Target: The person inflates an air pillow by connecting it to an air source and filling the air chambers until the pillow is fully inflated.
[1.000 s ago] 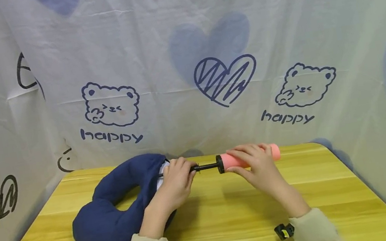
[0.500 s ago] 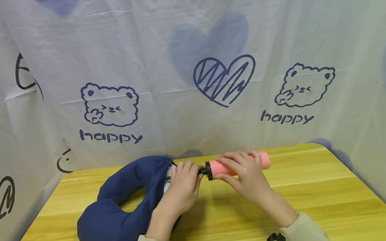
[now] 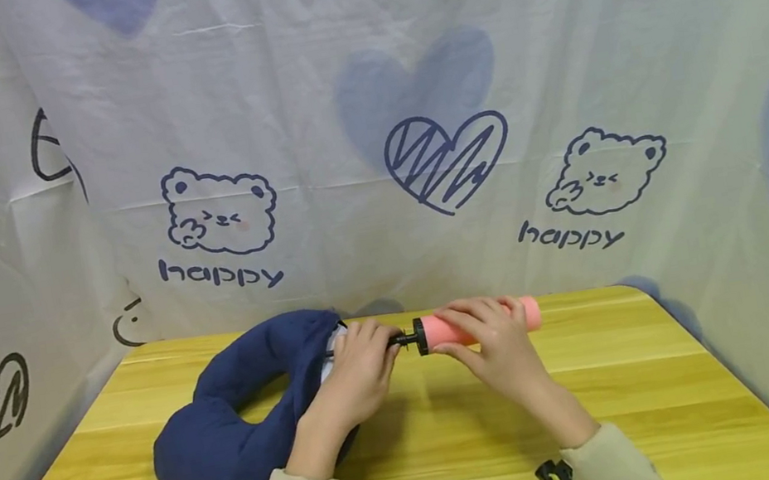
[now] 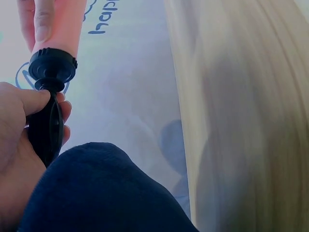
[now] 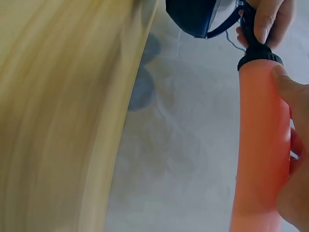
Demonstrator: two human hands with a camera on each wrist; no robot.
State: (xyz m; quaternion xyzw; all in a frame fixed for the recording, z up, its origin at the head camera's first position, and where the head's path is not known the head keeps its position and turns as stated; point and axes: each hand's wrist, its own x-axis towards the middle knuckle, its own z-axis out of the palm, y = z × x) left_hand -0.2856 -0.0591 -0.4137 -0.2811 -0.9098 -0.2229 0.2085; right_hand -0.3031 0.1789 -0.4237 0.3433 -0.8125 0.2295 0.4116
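Note:
A hand pump with a pink barrel [image 3: 532, 313] and a black handle [image 4: 46, 128] is held level above the table. My left hand [image 3: 358, 361] grips the black handle, fingers curled round it. Around the pink barrel curl the fingers of my right hand [image 3: 497, 344], just behind its black collar [image 5: 260, 59]. Only a short bit of rod shows between handle and collar. Close against the left hand lies a navy U-shaped neck pillow [image 3: 197, 463], a whitish inner part [image 3: 328, 358] showing at its open end. Whether the pump joins the pillow is hidden behind the left hand.
The wood-grain table [image 3: 481, 468] stands before a pale cloth backdrop [image 3: 333, 156] printed with bears and hearts. Cloth also hangs at the left and right sides. Black wrist cameras [image 3: 554, 476] sit by the sleeves.
The right hand has pushed the pink barrel left toward the handle, covering most of the rod, then drawn it back slightly. The pillow and left hand have shifted a little right.

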